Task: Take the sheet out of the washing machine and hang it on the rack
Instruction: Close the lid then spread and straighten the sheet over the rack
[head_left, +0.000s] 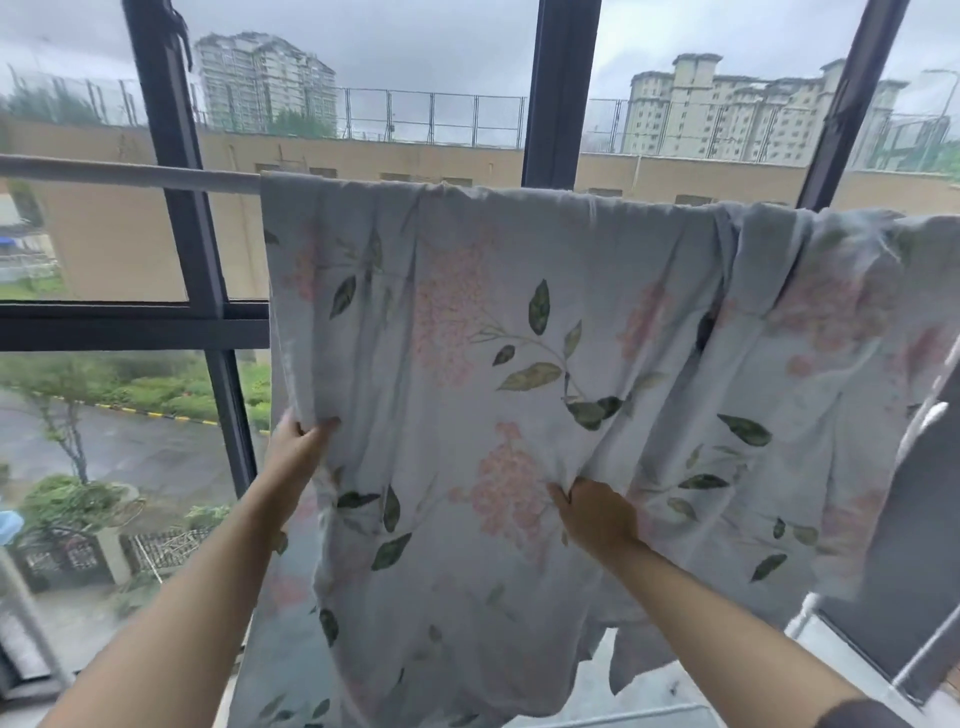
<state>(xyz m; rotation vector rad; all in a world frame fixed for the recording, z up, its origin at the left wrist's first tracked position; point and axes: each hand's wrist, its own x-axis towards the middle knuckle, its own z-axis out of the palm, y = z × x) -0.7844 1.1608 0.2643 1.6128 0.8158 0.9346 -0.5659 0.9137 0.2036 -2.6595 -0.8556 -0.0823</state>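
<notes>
A pale blue sheet (467, 322) printed with pink flowers and green leaves hangs draped over a horizontal pale rack bar (130, 174) in front of the window. It covers the bar from the middle to the right edge, bunched in folds at the right. My left hand (296, 447) grips the sheet's left edge about halfway down. My right hand (592, 514) pinches a fold of the fabric near the middle, lower down. The washing machine is not in view.
A large window with dark frames (558, 88) stands right behind the bar. A dark panel and white rods (930, 421) are at the right. Outside are buildings, a wet road and trees.
</notes>
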